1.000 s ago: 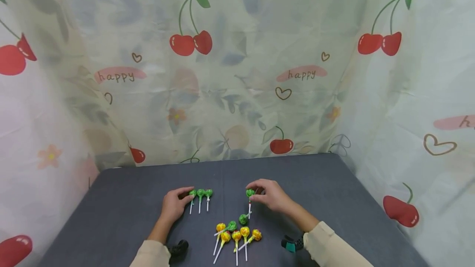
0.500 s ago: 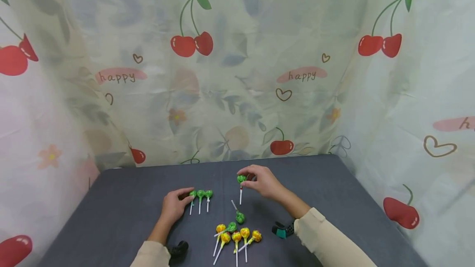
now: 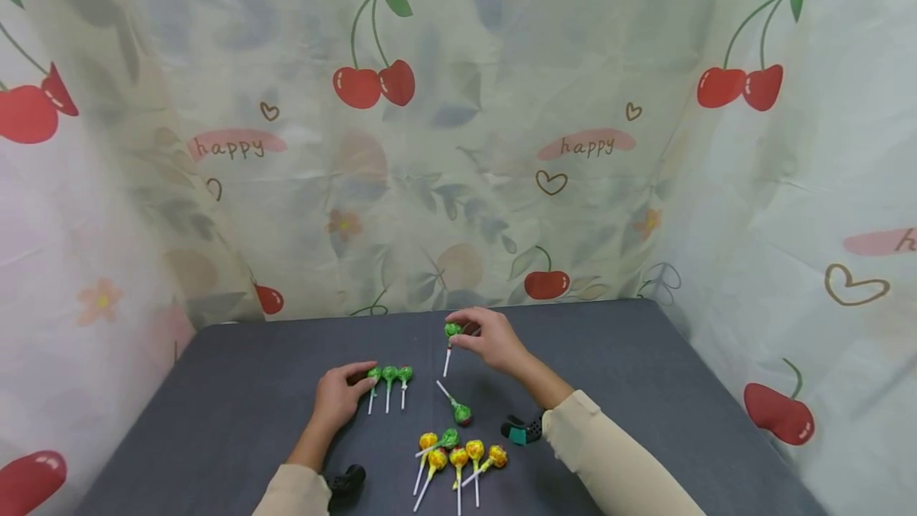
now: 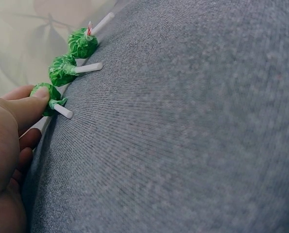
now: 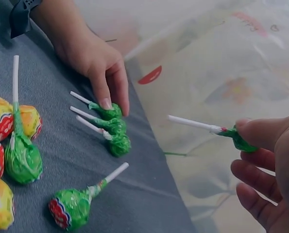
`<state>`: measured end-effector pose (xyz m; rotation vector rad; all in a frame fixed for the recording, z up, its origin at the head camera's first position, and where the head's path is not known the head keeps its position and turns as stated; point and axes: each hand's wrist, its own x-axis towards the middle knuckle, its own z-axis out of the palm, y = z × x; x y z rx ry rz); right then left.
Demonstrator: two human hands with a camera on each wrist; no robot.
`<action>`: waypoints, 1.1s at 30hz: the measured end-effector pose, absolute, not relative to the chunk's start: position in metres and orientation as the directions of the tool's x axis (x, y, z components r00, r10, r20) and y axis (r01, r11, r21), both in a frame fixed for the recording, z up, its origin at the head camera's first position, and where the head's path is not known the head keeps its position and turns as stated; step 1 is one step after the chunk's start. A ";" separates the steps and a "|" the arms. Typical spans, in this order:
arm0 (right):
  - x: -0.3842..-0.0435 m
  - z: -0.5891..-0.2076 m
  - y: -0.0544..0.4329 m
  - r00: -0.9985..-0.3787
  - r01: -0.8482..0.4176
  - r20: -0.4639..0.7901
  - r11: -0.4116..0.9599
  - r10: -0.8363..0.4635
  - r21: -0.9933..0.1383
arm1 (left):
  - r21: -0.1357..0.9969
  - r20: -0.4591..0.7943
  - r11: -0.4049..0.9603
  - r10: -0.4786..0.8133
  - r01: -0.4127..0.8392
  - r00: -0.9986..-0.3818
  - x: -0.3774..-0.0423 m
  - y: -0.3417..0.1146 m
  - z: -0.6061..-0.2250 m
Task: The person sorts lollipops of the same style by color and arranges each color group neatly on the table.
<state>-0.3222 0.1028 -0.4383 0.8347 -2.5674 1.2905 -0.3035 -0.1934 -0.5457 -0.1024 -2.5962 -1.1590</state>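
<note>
Three green lollipops lie side by side in a row on the dark cloth, sticks toward the person. My left hand (image 3: 340, 399) pinches the leftmost green lollipop (image 4: 47, 97) by its wrapped head between thumb and finger. Beside it are the middle green lollipop (image 4: 62, 70) and the right-hand green lollipop (image 4: 82, 43). Raised over the cloth, my right hand (image 3: 490, 338) pinches another green lollipop (image 5: 242, 141) by the head, its white stick hanging down in the head view. Below that hand a loose green lollipop (image 3: 462, 414) lies with its stick pointing up-left.
Nearer the person lies a cluster of several yellow lollipops (image 3: 458, 458), with a green lollipop (image 3: 448, 438) across its top left. Dark grey cloth (image 3: 258, 412) covers the table. A patterned curtain (image 3: 444, 181) stands round the back and sides.
My right hand has lifted a green lollipop and carried it left and away from the person. The loose green lollipop below has swung round and shifted slightly left. The left hand stays in place.
</note>
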 end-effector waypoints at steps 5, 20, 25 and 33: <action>-0.329 -0.448 0.093 -0.850 -0.518 0.367 0.475 -0.377 -0.712 | 0.718 0.294 0.673 -0.060 0.178 -0.954 -0.303 -0.193 -0.545; -0.338 -0.484 0.061 -0.878 -0.457 0.292 0.485 -0.378 -0.746 | 0.729 0.280 0.664 -0.068 0.165 -0.958 -0.303 -0.192 -0.545; -0.340 -0.495 0.054 -0.895 -0.414 0.240 0.499 -0.376 -0.761 | 0.718 0.299 0.672 -0.066 0.179 -0.952 -0.303 -0.192 -0.545; -0.343 -0.508 0.046 -0.913 -0.367 0.184 0.538 -0.364 -0.759 | 0.717 0.308 0.672 -0.066 0.186 -0.949 -0.302 -0.193 -0.544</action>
